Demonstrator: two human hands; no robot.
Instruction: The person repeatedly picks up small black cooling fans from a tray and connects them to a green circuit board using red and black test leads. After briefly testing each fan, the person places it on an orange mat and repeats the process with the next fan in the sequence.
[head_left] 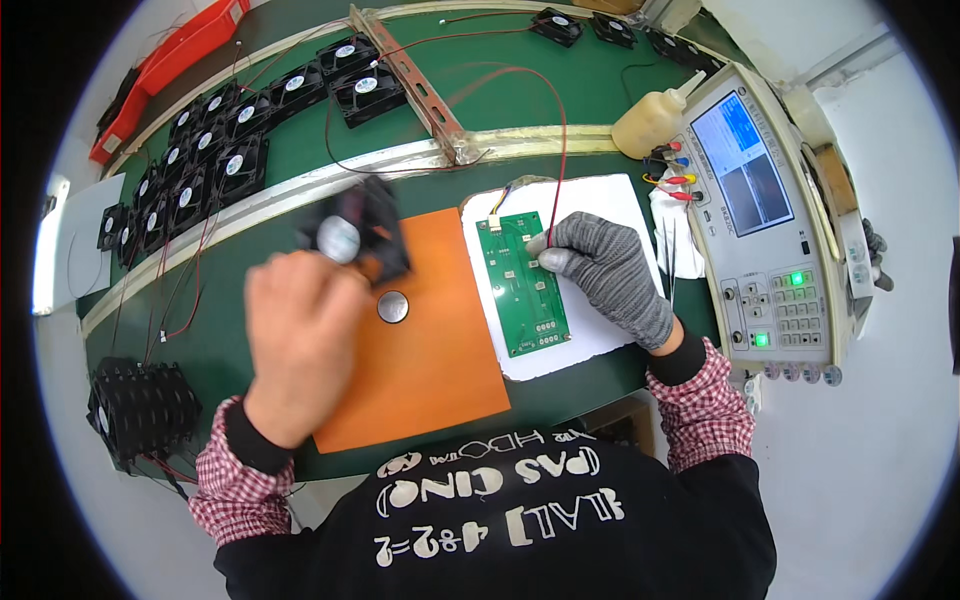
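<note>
My bare left hand (300, 335), blurred by motion, grips a square black cooling fan (385, 235) over the orange mat (420, 400). A round silvery disc (393, 307) lies on that mat, just below the fan. My right hand (612, 268), in a grey knit glove with bare fingertips, is closed in a pinch on a thin red and black cable (563, 150). Its fingertips are at the right edge of a green circuit board (525, 300), which rests on a white sheet (610, 340). The cable's end is hidden by the fingers.
Rows of black fans (240, 165) stand at the far left, and a stack of fans (140, 410) at the near left. A metal bar (410, 80) crosses the bench. A squeeze bottle (650, 122) and a test instrument (765, 220) with a lit screen stand at right.
</note>
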